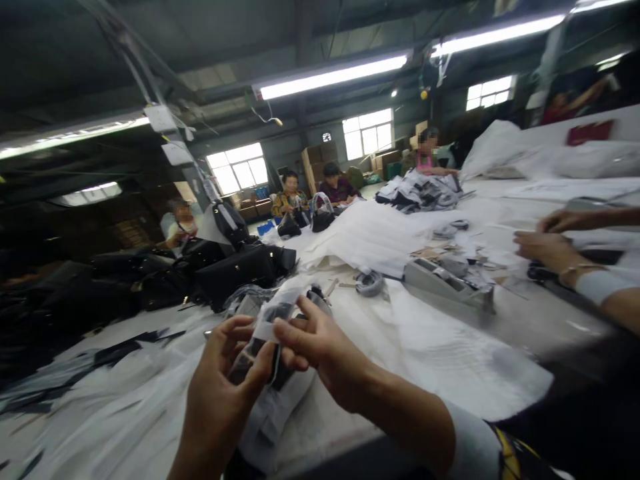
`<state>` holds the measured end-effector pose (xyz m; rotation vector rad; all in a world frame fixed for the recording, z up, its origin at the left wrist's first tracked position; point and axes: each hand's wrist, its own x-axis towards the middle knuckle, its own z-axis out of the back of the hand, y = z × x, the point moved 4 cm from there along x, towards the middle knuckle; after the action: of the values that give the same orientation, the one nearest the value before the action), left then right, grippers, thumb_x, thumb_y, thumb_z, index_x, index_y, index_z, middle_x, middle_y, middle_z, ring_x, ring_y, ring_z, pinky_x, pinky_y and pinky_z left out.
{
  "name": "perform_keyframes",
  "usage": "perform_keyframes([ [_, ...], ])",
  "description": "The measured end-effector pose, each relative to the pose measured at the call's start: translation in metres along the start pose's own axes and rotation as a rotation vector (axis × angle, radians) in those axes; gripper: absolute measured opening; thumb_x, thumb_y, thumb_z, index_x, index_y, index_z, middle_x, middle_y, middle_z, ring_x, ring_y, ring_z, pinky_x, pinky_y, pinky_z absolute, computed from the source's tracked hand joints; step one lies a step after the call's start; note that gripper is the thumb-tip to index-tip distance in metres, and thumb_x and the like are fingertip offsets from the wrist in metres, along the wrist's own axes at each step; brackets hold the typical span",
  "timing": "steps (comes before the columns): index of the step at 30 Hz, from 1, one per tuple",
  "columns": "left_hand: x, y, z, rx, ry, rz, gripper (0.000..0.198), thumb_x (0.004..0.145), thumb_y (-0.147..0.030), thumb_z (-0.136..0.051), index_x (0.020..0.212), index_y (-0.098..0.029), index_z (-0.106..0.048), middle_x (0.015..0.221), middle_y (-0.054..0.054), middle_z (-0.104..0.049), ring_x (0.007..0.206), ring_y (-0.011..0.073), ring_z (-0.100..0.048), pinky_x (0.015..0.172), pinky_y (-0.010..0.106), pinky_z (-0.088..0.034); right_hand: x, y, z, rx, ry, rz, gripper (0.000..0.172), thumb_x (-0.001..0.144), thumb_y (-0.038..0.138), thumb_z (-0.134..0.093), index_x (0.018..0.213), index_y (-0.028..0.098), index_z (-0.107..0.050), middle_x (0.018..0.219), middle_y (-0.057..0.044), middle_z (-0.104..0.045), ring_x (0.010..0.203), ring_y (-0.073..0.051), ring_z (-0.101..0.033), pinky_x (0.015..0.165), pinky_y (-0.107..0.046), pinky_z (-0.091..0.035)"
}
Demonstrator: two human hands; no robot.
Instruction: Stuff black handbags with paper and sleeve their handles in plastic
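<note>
My left hand point(215, 387) and my right hand point(330, 350) are close together over the near edge of the table. Between them is a dark piece, perhaps a strap, wrapped in thin whitish translucent packing sheet point(277, 313). The left fingers and thumb grip its lower left side. On its right side, my right thumb and fingers pinch the wrapping. More of the pale sheet, with dark material showing through, hangs below point(270, 420). The wrapped piece is partly hidden by my fingers, so its exact kind cannot be made out.
Black handbags point(235, 270) are heaped at the left. A grey tape dispenser point(445, 283), a wrapped coil point(369, 283) and white foam sheets point(365, 230) lie ahead. A co-worker's hands point(555, 243) work at the right; other people sit across the table.
</note>
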<state>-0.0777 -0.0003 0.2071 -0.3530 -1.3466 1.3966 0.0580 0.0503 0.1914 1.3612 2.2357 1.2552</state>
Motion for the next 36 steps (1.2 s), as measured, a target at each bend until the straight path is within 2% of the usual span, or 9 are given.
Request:
perform_keyframes([
  [6, 0.002, 0.013, 0.003, 0.037, 0.019, -0.091, 0.054, 0.077, -0.052, -0.074, 0.121, -0.026, -0.057, 0.116, 0.008, -0.066, 0.109, 0.0295, -0.066, 0.080, 0.034, -0.060, 0.019, -0.001, -0.007, 0.061, -0.037, 0.038, 0.057, 0.061, 0.030, -0.091, 0.107, 0.020, -0.061, 0.098, -0.001, -0.069, 0.090, -0.017, -0.067, 0.081, -0.027, -0.052],
  [10, -0.005, 0.029, 0.015, 0.068, 0.059, -0.182, 0.062, 0.085, -0.050, -0.068, 0.139, -0.027, -0.049, 0.145, 0.009, -0.052, 0.134, 0.0299, -0.049, 0.106, 0.040, -0.046, 0.038, 0.000, 0.005, -0.002, -0.038, 0.061, 0.050, 0.067, 0.029, -0.088, 0.109, 0.020, -0.061, 0.096, 0.000, -0.070, 0.082, -0.012, -0.065, 0.072, -0.022, -0.050],
  [15, -0.024, 0.069, 0.027, 0.082, 0.089, -0.057, 0.070, 0.084, -0.054, -0.068, 0.143, -0.022, -0.046, 0.146, 0.012, -0.051, 0.137, 0.0312, -0.045, 0.112, 0.042, -0.037, 0.054, 0.005, 0.020, -0.205, 0.055, 0.136, 0.044, 0.075, 0.034, -0.083, 0.112, 0.018, -0.063, 0.096, -0.004, -0.070, 0.076, -0.012, -0.062, 0.062, -0.021, -0.046],
  [20, -0.043, 0.073, 0.002, 0.011, 0.040, 0.083, 0.037, 0.093, -0.048, -0.059, 0.113, -0.018, -0.065, 0.106, 0.007, -0.071, 0.102, 0.0235, -0.066, 0.092, 0.032, -0.050, 0.062, 0.020, 0.024, -0.262, 0.047, 0.205, 0.036, 0.078, 0.036, -0.080, 0.107, 0.019, -0.067, 0.093, -0.002, -0.066, 0.069, -0.009, -0.055, 0.057, -0.020, -0.045],
  [23, -0.043, 0.058, -0.029, -0.129, 0.143, 0.060, 0.033, 0.090, -0.044, -0.065, 0.112, -0.019, -0.065, 0.102, 0.004, -0.071, 0.095, 0.0200, -0.066, 0.087, 0.027, -0.050, 0.071, 0.028, 0.035, -0.307, -0.001, 0.213, 0.032, 0.080, 0.040, -0.078, 0.102, 0.017, -0.069, 0.082, 0.000, -0.060, 0.059, -0.007, -0.047, 0.049, -0.019, -0.039],
  [27, -0.038, 0.053, -0.052, -0.268, 0.346, 0.032, 0.042, 0.086, -0.046, -0.070, 0.118, -0.019, -0.066, 0.110, 0.007, -0.072, 0.102, 0.0224, -0.066, 0.092, 0.029, -0.050, 0.067, 0.024, 0.073, -0.531, -0.045, 0.089, 0.047, 0.086, 0.050, -0.071, 0.121, 0.018, -0.065, 0.072, 0.002, -0.059, 0.049, -0.006, -0.048, 0.045, -0.020, -0.037],
  [30, -0.037, 0.071, -0.048, -0.360, 0.362, 0.116, 0.054, 0.089, -0.057, -0.061, 0.127, -0.018, -0.064, 0.116, 0.011, -0.071, 0.111, 0.0277, -0.065, 0.100, 0.036, -0.049, 0.042, 0.019, 0.114, -0.660, -0.114, -0.008, 0.063, 0.087, 0.056, -0.067, 0.138, 0.022, -0.053, 0.094, -0.005, -0.070, 0.050, -0.008, -0.057, 0.048, -0.023, -0.043],
  [33, -0.038, 0.098, -0.038, -0.412, 0.276, 0.255, 0.066, 0.086, -0.069, -0.054, 0.126, -0.017, -0.066, 0.123, 0.013, -0.069, 0.115, 0.0327, -0.063, 0.103, 0.042, -0.049, 0.018, 0.023, 0.158, -0.834, -0.162, -0.072, 0.055, 0.088, 0.060, -0.061, 0.124, 0.018, -0.065, 0.100, -0.011, -0.073, 0.052, -0.011, -0.061, 0.049, -0.025, -0.046],
  [36, -0.039, 0.120, -0.029, -0.428, 0.177, 0.323, 0.065, 0.084, -0.072, -0.053, 0.117, -0.019, -0.071, 0.122, 0.011, -0.070, 0.112, 0.0331, -0.066, 0.099, 0.041, -0.053, 0.008, 0.059, 0.211, -1.143, -0.271, -0.049, 0.045, 0.088, 0.058, -0.060, 0.105, 0.018, -0.073, 0.091, -0.008, -0.076, 0.063, -0.017, -0.068, 0.059, -0.028, -0.052],
])
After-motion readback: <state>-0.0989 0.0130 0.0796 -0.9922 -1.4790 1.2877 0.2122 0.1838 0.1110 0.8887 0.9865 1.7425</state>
